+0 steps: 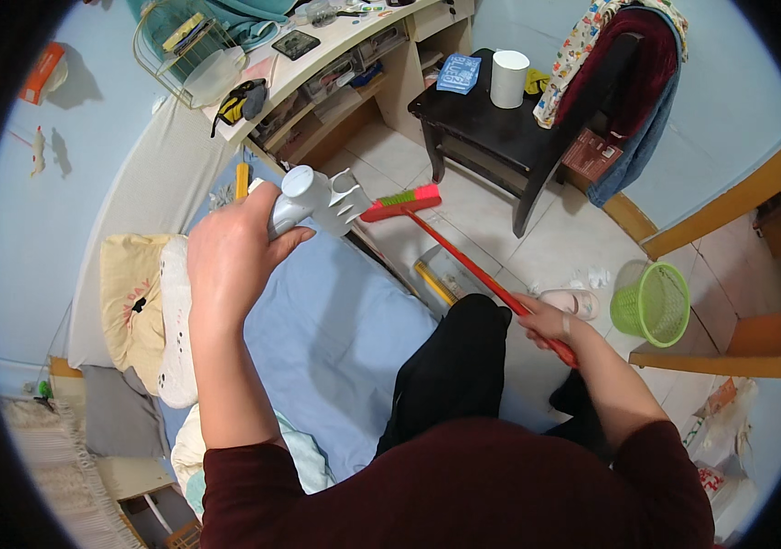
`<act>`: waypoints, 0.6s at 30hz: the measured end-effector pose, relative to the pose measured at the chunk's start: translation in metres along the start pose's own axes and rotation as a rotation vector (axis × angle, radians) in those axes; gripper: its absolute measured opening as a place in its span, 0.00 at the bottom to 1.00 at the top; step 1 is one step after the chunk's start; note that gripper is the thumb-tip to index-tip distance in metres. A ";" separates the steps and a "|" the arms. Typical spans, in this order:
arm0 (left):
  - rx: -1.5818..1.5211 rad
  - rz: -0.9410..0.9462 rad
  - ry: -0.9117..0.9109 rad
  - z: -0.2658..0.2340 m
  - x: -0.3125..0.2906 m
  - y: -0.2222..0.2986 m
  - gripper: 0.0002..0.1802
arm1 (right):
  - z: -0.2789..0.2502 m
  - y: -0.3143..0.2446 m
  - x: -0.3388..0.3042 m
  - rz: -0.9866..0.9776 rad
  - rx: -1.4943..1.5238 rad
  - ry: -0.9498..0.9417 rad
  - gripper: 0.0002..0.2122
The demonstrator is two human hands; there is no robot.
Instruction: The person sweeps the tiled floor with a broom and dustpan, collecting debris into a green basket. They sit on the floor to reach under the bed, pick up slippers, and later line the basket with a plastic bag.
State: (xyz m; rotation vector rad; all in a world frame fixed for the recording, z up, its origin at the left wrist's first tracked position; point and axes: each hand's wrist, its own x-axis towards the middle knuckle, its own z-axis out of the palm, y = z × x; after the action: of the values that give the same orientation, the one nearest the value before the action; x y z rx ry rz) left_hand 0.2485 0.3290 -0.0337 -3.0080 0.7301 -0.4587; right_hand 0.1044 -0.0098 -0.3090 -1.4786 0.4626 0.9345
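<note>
My right hand (550,322) is closed around the red stick of a broom (468,265). Its red head with pink and green bristles (404,201) is at the floor, between the bed and the desk. Raised over the bed, my left hand (236,242) grips a pale grey plastic handle (317,194) with a rounded end and a toothed clip. Whether this handle joins the grey dustpan (445,274) with a yellow edge, on the floor by my knee, cannot be made out.
On the left is the bed with a blue sheet (335,339) and pillows (139,293). A cluttered desk (354,41) stands ahead. A black chair (486,128) holds a white cylinder (509,78). At right are a slipper (569,302) and a green basket (651,305).
</note>
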 end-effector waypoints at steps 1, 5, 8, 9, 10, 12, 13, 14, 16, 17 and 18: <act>-0.003 0.001 -0.001 -0.004 -0.002 -0.001 0.21 | -0.004 0.014 -0.021 0.037 0.049 0.002 0.29; -0.040 0.017 -0.019 -0.004 -0.007 -0.003 0.21 | -0.011 0.031 -0.112 0.099 0.024 0.062 0.29; -0.089 0.054 -0.019 -0.003 -0.007 -0.008 0.20 | -0.012 0.035 -0.152 0.070 -0.156 0.149 0.30; -0.080 0.056 -0.022 -0.005 -0.008 -0.008 0.20 | -0.010 0.031 -0.160 0.068 -0.205 0.161 0.30; -0.070 0.057 -0.026 -0.007 -0.009 -0.008 0.20 | -0.008 0.025 -0.167 0.066 -0.255 0.173 0.30; -0.056 0.034 -0.049 -0.014 -0.010 -0.002 0.20 | -0.004 0.013 -0.165 0.051 -0.335 0.190 0.31; -0.045 0.016 -0.061 -0.017 -0.012 0.001 0.20 | -0.001 0.000 -0.158 0.038 -0.371 0.191 0.31; -0.060 0.022 -0.051 -0.013 -0.012 0.001 0.20 | 0.002 -0.011 -0.151 0.038 -0.404 0.198 0.31; -0.080 0.035 -0.029 -0.012 -0.014 0.001 0.21 | 0.001 -0.025 -0.119 0.007 -0.422 0.192 0.29; -0.078 0.038 -0.024 -0.013 -0.013 0.003 0.20 | -0.003 -0.024 -0.095 0.003 -0.478 0.232 0.28; -0.075 0.037 -0.020 -0.016 -0.013 0.003 0.20 | -0.006 -0.027 -0.077 -0.002 -0.537 0.266 0.27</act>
State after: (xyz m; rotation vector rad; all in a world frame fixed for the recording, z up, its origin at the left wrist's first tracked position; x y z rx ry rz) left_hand 0.2310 0.3330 -0.0224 -3.0568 0.8185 -0.4085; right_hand 0.0807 -0.0300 -0.2334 -2.1070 0.4192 0.9037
